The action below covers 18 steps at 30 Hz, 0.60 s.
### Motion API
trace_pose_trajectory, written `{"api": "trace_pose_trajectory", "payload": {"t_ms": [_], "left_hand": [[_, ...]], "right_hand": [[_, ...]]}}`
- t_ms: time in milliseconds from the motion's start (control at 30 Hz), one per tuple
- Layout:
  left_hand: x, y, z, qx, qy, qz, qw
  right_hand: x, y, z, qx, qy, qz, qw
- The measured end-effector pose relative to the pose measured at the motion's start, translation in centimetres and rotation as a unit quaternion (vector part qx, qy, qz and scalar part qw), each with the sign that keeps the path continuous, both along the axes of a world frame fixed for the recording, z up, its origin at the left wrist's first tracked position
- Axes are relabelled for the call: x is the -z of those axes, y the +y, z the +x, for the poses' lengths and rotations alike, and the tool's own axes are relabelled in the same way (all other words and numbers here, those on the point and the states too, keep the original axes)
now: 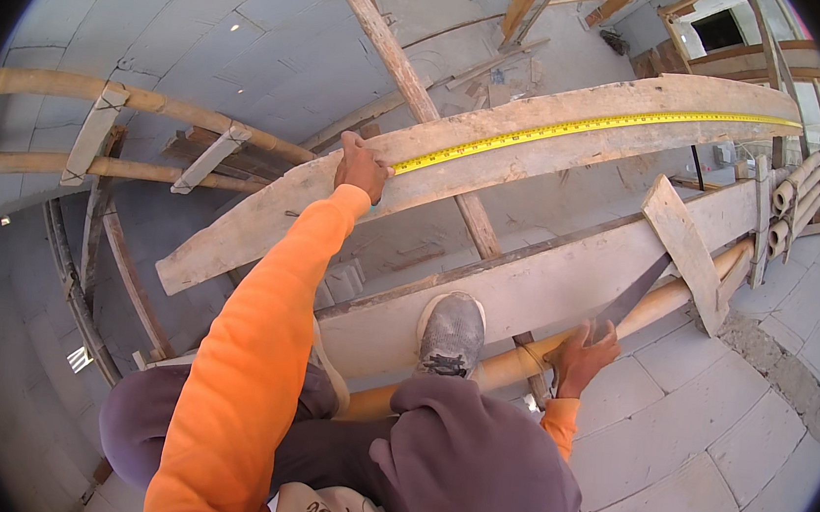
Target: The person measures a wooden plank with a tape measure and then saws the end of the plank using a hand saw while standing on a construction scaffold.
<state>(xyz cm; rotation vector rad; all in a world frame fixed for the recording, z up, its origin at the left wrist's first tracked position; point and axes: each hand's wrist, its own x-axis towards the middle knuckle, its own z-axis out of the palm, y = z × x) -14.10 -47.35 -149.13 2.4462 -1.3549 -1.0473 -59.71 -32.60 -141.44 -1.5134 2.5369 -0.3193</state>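
**Tape stretched along the plank**

Now, far left, two bamboo poles point(80, 91) lie lashed to the scaffold. Next comes the long weathered plank point(499, 146), its long axis running from near left up to far right, with the yellow tape measure point(590, 125) laid flat along it, pointing the same way. Left hand point(361, 167), arm fully stretched in an orange sleeve, fingers curled over the plank's far edge, pinning the tape's near end. Grey shoe point(452, 334) planted on the lower board point(565, 281). Right hand point(583, 357) rests low, fingers wrapped loosely on a saw's handle; the saw blade point(633, 295) slants up-right, and how tightly the hand grips it is hidden.
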Motion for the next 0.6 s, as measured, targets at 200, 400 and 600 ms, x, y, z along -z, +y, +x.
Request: {"api": "trace_pose_trajectory", "payload": {"t_ms": [200,400,600], "left_hand": [[-1.2,-1.4,0.0,0.026,0.029,0.044,0.998],[1.5,-3.8,3.1,0.135,0.03,0.045,0.989],[0.7,-5.1,4.8,0.185,0.11,0.077,0.973]], "right_hand": [[0.9,3.7,1.3,-0.031,0.009,0.002,0.999],[1.9,4.2,0.4,-0.051,0.04,-0.012,0.998],[1.2,4.1,0.1,-0.054,0.04,0.039,0.997]]}}
